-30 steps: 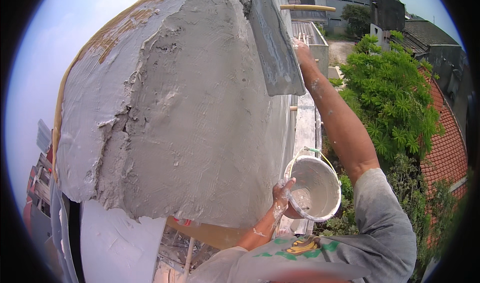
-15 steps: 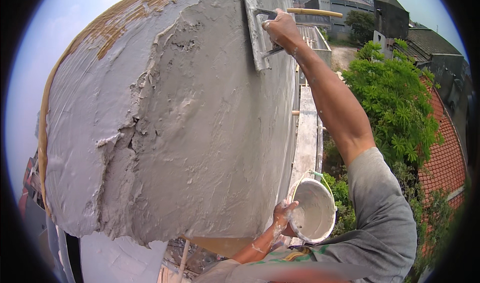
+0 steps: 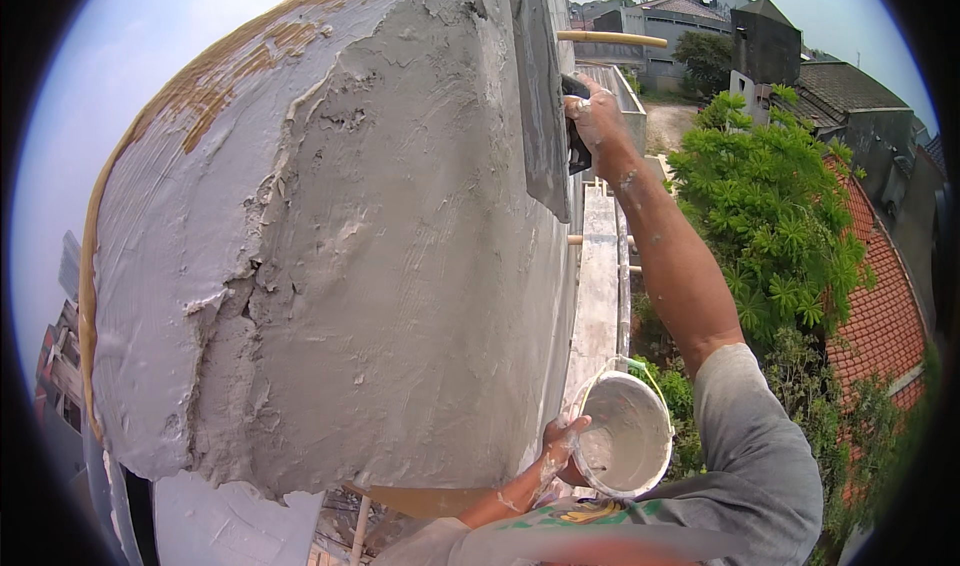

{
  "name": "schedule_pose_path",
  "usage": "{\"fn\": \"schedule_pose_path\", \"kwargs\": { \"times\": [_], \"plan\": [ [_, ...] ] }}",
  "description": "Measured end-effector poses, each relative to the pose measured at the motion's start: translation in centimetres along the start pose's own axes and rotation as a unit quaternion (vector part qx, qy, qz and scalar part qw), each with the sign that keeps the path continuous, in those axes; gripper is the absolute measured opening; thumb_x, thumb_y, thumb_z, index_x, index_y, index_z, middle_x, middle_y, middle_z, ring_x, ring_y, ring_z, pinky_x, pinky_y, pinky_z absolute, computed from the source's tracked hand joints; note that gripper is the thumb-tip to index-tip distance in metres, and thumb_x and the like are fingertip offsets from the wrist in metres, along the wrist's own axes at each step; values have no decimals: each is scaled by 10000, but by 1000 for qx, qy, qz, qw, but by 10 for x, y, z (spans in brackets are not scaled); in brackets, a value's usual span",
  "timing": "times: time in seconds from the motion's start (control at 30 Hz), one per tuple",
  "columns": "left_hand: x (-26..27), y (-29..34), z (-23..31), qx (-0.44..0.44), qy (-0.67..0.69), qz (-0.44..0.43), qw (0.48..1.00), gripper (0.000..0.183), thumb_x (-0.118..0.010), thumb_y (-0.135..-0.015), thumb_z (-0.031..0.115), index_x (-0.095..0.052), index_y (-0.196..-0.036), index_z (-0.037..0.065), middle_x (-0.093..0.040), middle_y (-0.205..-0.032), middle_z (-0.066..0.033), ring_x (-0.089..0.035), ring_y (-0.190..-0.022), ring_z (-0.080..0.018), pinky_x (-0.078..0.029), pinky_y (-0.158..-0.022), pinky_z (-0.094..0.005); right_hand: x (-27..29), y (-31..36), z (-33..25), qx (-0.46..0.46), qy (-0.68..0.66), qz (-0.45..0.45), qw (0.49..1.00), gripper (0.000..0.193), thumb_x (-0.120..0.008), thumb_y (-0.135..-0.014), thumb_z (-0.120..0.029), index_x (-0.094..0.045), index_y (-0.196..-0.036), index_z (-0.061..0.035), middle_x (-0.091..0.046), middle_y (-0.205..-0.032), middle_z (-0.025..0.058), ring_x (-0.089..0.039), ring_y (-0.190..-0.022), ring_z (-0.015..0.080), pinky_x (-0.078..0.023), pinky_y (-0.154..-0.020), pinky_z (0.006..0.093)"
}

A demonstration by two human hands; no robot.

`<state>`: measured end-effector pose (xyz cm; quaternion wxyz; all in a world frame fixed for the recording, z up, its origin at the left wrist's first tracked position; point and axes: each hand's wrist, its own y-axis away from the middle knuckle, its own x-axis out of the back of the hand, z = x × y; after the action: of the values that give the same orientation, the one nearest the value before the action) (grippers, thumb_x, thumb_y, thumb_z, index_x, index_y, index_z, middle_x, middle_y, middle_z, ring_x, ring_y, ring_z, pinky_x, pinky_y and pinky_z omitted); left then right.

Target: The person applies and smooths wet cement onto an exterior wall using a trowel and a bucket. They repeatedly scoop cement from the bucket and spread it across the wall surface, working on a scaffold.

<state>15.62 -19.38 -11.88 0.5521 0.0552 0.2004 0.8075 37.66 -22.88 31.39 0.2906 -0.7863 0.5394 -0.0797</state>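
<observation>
Left hand [image 3: 560,446] grips white bucket [image 3: 628,436] – grey plaster inside – right hand [image 3: 597,116] clasps trowel [image 3: 540,86]

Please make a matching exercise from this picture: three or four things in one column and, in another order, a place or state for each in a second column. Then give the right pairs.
Things:
1. trowel
2. bucket
3. wet plaster
4. tiled roof

Places or states:
A. far below, on the right
B. held by the left hand, low
C. rough grey coat on the wall
D. pressed flat to the wall by the right hand

Pairs: 1-D, 2-B, 3-C, 4-A
</observation>
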Motion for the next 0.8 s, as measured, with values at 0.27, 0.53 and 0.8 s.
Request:
{"fn": "schedule_pose_path", "kwargs": {
  "times": [0.27,0.53,0.8],
  "plan": [
    [1,26,34,-25,39,24,999,213,-746,-767,196,-666,-856,20,-592,-730,10,-529,-652,-105,-434,-604,-284,-12,-85,-8,-30,-47,-80,995,66,-489,-835,-58,-462,-810,-114,-409,-583,-26,-360,-448,84,-318,-381,265],
    [2,29,46,20,-80,97,992,302,-755,-733,308,-647,-831,44,-588,-721,-3,-520,-635,-115,-429,-590,-285,-12,-20,-20,10,-23,-76,997,219,-544,-748,-19,-524,-964,14,-457,-555,-1,-408,-406,87,-328,-363,269],
    [16,14,19,2,-10,23,1000,351,-734,-735,268,-636,-912,-20,-601,-817,-56,-553,-744,-123,-440,-660,-296,-8,43,20,5,-91,-94,991,188,-555,-778,-48,-547,-966,-34,-492,-606,-2,-462,-460,72,-357,-406,229]
  ]
}}
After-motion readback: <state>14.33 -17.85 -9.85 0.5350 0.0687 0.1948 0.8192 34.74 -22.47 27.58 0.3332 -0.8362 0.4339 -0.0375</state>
